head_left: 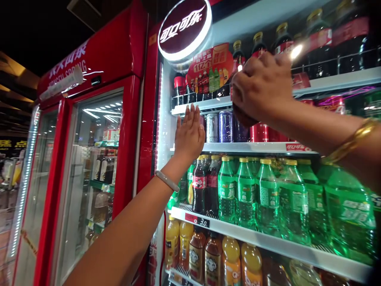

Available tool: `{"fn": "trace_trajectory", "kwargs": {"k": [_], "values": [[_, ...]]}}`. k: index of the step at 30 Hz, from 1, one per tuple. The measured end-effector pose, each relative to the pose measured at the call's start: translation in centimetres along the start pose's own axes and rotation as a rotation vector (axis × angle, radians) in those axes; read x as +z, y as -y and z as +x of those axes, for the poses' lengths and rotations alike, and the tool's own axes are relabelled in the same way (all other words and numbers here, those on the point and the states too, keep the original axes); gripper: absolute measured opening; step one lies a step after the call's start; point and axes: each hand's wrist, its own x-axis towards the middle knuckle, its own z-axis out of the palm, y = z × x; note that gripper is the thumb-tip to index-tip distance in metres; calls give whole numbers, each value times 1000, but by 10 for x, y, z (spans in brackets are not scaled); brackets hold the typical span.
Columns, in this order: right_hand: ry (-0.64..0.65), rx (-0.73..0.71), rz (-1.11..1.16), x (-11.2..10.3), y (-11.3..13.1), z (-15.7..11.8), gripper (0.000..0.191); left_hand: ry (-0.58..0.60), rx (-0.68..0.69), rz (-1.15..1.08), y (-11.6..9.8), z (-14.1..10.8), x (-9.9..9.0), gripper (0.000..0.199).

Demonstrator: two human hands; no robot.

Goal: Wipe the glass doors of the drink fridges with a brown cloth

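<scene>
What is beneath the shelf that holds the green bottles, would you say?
Under that shelf stand bottles of yellow, brown and orange drinks; whatever is directly behind them is covered.

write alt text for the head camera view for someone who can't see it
Two hands reach toward a lit drinks cooler: the left hand, fingers straight, in front of the shelves near Monster cans, the right hand higher and curled, its grip unclear. Cola bottles stand above; green soda bottles with yellow caps line a lower shelf.
</scene>
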Motion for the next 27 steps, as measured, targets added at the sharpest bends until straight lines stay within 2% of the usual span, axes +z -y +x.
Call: {"fn": "trace_trajectory", "kwargs": {"k": [2, 5, 7, 9, 11, 13, 15, 16, 18, 20, 21, 24, 26, 27], "values": [[-33, -31, 9, 4, 26, -1, 36, 6, 7, 17, 0, 0, 0, 62], [-38, -236, 29, 2, 49, -15, 30, 12, 19, 38, -1, 0, -3, 61], [-15, -374, 49, -4, 41, -26, 28, 17, 21, 47, -1, -1, -5, 61], [8, -440, 53, -9, 18, -32, 29, 30, 47, 56, -3, -2, -7, 62], [8, -363, 25, -9, -6, -29, 35, 49, 102, 64, -5, -3, -9, 64], [-19, -155, -10, -5, -16, -19, 43, 68, 155, 62, -6, -3, -10, 65], [-45, 29, -15, 0, -6, -11, 45, 82, 173, 60, -7, -2, -10, 65], [-49, 65, -6, 2, 5, -9, 42, 88, 174, 62, -6, -1, -10, 64], [-40, 1, 20, 0, 30, -14, 34, 99, 173, 72, -5, -1, -10, 63], [3, -198, 55, -7, 46, -30, 30, 108, 179, 83, -4, -1, -11, 62], [29, -307, 76, -13, 46, -40, 30, 108, 186, 87, -3, -1, -12, 63], [73, -532, 123, -30, 16, -68, 27, 100, 241, 94, -3, -2, -15, 66], [47, -529, 105, -35, -16, -75, 25, 102, 274, 97, -9, -2, -16, 67], [17, -473, 78, -35, -28, -74, 24, 105, 274, 94, -13, -1, -15, 67]]}}
